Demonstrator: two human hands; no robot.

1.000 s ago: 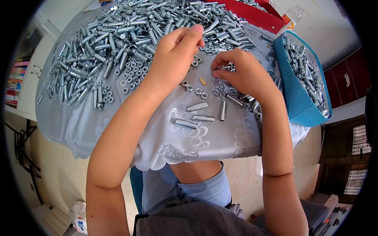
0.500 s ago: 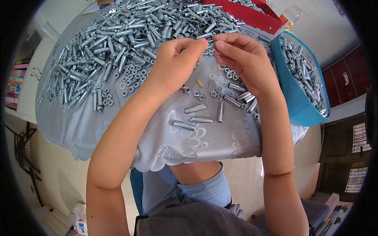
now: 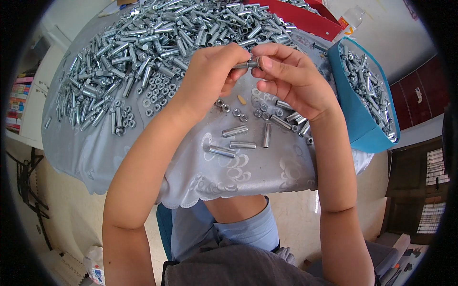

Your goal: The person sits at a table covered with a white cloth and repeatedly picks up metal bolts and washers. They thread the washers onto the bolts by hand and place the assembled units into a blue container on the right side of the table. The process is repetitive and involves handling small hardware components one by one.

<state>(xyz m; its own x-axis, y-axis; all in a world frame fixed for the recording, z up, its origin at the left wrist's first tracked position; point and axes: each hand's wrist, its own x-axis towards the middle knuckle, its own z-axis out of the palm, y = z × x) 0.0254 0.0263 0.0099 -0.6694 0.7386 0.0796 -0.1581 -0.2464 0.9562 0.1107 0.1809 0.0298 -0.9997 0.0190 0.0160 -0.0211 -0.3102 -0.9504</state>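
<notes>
Over the table my left hand [image 3: 202,76] is closed around a metal bolt [image 3: 242,65], whose shaft points toward my right hand [image 3: 298,78]. Thumb and index finger of the right hand pinch a small ring-shaped metal piece [image 3: 259,62], a nut or washer, at the bolt's end; its other fingers are curled loosely. Whether the piece is threaded on is hidden by the fingertips. Below the hands lie loose nuts [image 3: 237,112] and several shiny metal sleeves, one of them upright in the picture [image 3: 267,136] and another lying crosswise [image 3: 243,145].
A large heap of bolts and sleeves [image 3: 157,35] covers the far side of the table, with nuts [image 3: 162,90] along its near edge. On the right stands a blue container [image 3: 355,121] of bolts; behind it are a red box [image 3: 305,21] and a bottle [image 3: 352,20].
Both hands have tilted and come slightly lower, so the bolt shaft between them now shows. The right fingertips have moved onto its end.
</notes>
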